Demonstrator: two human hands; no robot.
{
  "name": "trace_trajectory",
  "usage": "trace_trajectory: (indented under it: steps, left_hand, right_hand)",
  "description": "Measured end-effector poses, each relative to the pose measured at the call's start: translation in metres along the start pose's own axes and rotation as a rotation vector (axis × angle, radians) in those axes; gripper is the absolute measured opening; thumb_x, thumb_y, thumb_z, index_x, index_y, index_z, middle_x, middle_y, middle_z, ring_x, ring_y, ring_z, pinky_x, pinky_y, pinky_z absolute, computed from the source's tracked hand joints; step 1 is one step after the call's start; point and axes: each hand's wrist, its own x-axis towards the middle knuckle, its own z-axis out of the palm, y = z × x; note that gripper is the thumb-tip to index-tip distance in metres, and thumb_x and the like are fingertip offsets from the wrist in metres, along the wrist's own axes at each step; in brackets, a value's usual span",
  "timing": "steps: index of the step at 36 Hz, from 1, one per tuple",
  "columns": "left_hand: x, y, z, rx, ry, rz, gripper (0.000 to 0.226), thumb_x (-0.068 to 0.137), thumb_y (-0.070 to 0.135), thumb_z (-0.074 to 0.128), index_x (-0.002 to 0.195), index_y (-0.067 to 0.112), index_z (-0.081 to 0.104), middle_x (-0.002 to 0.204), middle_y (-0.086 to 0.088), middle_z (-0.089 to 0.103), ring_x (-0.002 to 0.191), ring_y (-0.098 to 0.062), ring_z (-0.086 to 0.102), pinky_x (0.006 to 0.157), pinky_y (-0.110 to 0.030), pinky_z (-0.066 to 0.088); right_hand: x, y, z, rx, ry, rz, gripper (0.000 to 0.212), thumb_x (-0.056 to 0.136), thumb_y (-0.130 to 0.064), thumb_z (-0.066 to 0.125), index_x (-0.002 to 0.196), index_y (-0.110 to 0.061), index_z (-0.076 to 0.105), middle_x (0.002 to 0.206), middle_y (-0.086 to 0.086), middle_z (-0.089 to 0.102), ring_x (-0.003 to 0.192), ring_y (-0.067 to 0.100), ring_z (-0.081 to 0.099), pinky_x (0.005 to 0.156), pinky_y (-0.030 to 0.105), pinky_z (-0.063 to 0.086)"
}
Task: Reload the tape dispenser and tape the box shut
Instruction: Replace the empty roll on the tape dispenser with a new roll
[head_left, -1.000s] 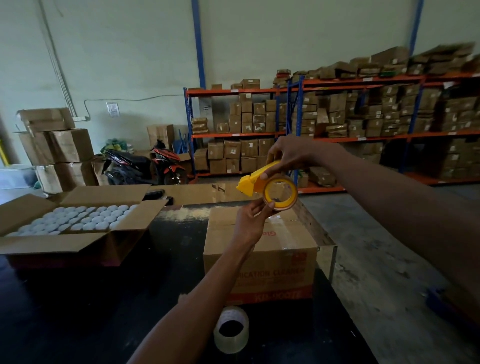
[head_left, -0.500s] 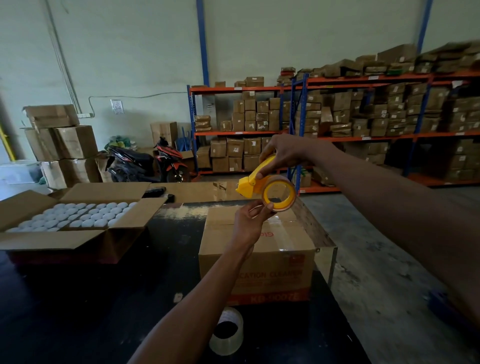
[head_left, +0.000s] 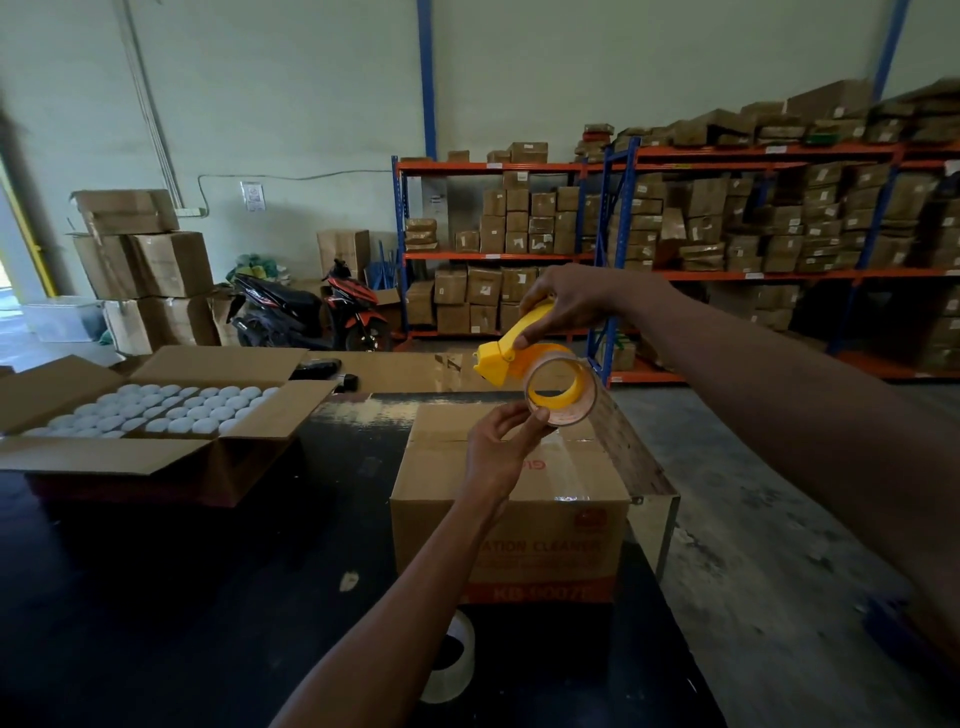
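My right hand (head_left: 576, 304) grips the handle of a yellow tape dispenser (head_left: 511, 351), held in the air above the closed cardboard box (head_left: 519, 499). A clear tape roll (head_left: 563, 391) sits on the dispenser's yellow hub. My left hand (head_left: 501, 447) reaches up from below, and its fingertips pinch the lower edge of that roll. The box has red print on its front and stands on the dark table (head_left: 208, 597). A second clear tape roll (head_left: 452, 660) stands on the table in front of the box, partly hidden by my left forearm.
An open carton of several white caps (head_left: 156, 410) sits at the table's left. The table's right edge drops to the concrete floor (head_left: 753, 519). Behind are shelves of boxes (head_left: 675, 223), a parked scooter (head_left: 311, 312) and stacked cartons (head_left: 140, 265).
The dispenser and both hands have stayed nearly in place above the box. The roll has turned so its open side faces me more, and my left fingers have shifted along its lower edge.
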Motion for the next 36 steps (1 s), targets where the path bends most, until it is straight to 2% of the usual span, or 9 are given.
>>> trace_trajectory:
  steps: [6, 10, 14, 18, 23, 27, 30, 34, 36]
  left_hand:
    - [-0.017, -0.018, -0.008, -0.105, -0.116, -0.146, 0.019, 0.096, 0.016, 0.07, 0.115, 0.014, 0.069, 0.116, -0.01, 0.078, 0.107, -0.024, 0.076, 0.095, -0.034, 0.061]
    - [-0.034, -0.047, -0.018, -0.006, -0.184, -0.26, 0.026, 0.098, 0.016, 0.068, 0.123, 0.009, 0.069, 0.122, -0.014, 0.076, 0.117, -0.029, 0.071, 0.101, -0.037, 0.058]
    - [-0.059, -0.081, -0.027, 0.053, -0.291, -0.44, 0.036, 0.097, 0.019, 0.07, 0.128, 0.001, 0.066, 0.123, -0.016, 0.075, 0.12, -0.034, 0.069, 0.108, -0.044, 0.053]
    - [-0.083, -0.12, -0.032, 0.105, -0.326, -0.623, 0.027, 0.093, 0.019, 0.076, 0.116, 0.006, 0.072, 0.114, -0.012, 0.079, 0.106, -0.022, 0.076, 0.094, -0.029, 0.059]
    - [-0.105, -0.155, -0.035, 0.309, -0.303, -0.747, 0.021, 0.093, 0.027, 0.077, 0.105, 0.01, 0.073, 0.109, -0.012, 0.079, 0.083, -0.012, 0.078, 0.079, -0.02, 0.06]
    - [-0.116, -0.171, -0.036, 0.436, -0.279, -0.777, 0.044, 0.092, 0.04, 0.075, 0.116, 0.003, 0.073, 0.116, -0.015, 0.078, 0.092, -0.017, 0.076, 0.076, -0.023, 0.058]
    - [-0.119, -0.176, -0.032, 0.485, -0.233, -0.794, 0.05, 0.095, 0.046, 0.07, 0.117, 0.001, 0.071, 0.115, -0.016, 0.077, 0.091, -0.018, 0.078, 0.071, -0.023, 0.06]
    - [-0.118, -0.174, -0.028, 0.593, -0.217, -0.764, 0.041, 0.096, 0.048, 0.066, 0.099, 0.008, 0.067, 0.092, -0.008, 0.074, 0.064, -0.012, 0.073, 0.058, -0.023, 0.059]
    - [-0.117, -0.172, -0.028, 0.642, -0.222, -0.76, 0.043, 0.098, 0.048, 0.063, 0.099, 0.005, 0.064, 0.081, -0.006, 0.069, 0.056, -0.01, 0.07, 0.052, -0.023, 0.058]
  right_hand:
    - [0.003, 0.009, 0.002, 0.0, -0.012, 0.008, 0.082, 0.074, -0.07, 0.07, 0.134, -0.015, 0.063, 0.143, 0.004, 0.055, 0.125, 0.024, 0.051, 0.092, 0.031, 0.04]
    - [0.002, 0.009, 0.005, 0.004, -0.032, 0.012, 0.099, 0.06, -0.081, 0.064, 0.132, -0.013, 0.064, 0.14, 0.004, 0.057, 0.122, 0.024, 0.053, 0.098, 0.038, 0.046]
    - [0.005, 0.009, 0.007, -0.002, -0.046, 0.002, 0.094, 0.064, -0.078, 0.064, 0.129, -0.01, 0.066, 0.135, 0.007, 0.061, 0.119, 0.025, 0.055, 0.1, 0.043, 0.047]
    - [0.009, 0.014, 0.009, 0.003, -0.048, -0.005, 0.088, 0.07, -0.075, 0.066, 0.131, -0.012, 0.064, 0.137, 0.005, 0.059, 0.12, 0.024, 0.054, 0.095, 0.037, 0.046]
    - [0.013, 0.017, 0.012, -0.011, -0.059, -0.015, 0.085, 0.071, -0.077, 0.066, 0.129, -0.015, 0.065, 0.13, 0.0, 0.058, 0.111, 0.018, 0.053, 0.088, 0.034, 0.045]
    - [0.011, 0.017, 0.013, -0.004, -0.067, -0.025, 0.087, 0.065, -0.082, 0.064, 0.123, -0.018, 0.066, 0.118, -0.005, 0.056, 0.107, 0.016, 0.053, 0.083, 0.033, 0.044]
    - [0.011, 0.019, 0.015, -0.004, -0.072, -0.032, 0.091, 0.058, -0.088, 0.061, 0.119, -0.02, 0.067, 0.115, -0.004, 0.058, 0.103, 0.016, 0.055, 0.079, 0.032, 0.047]
    - [0.013, 0.022, 0.019, -0.004, -0.071, -0.039, 0.095, 0.055, -0.091, 0.06, 0.117, -0.02, 0.068, 0.113, -0.003, 0.061, 0.099, 0.015, 0.057, 0.076, 0.031, 0.049]
    - [0.014, 0.021, 0.019, 0.004, -0.076, -0.043, 0.091, 0.058, -0.088, 0.062, 0.118, -0.019, 0.069, 0.113, -0.003, 0.061, 0.099, 0.015, 0.057, 0.078, 0.032, 0.05]
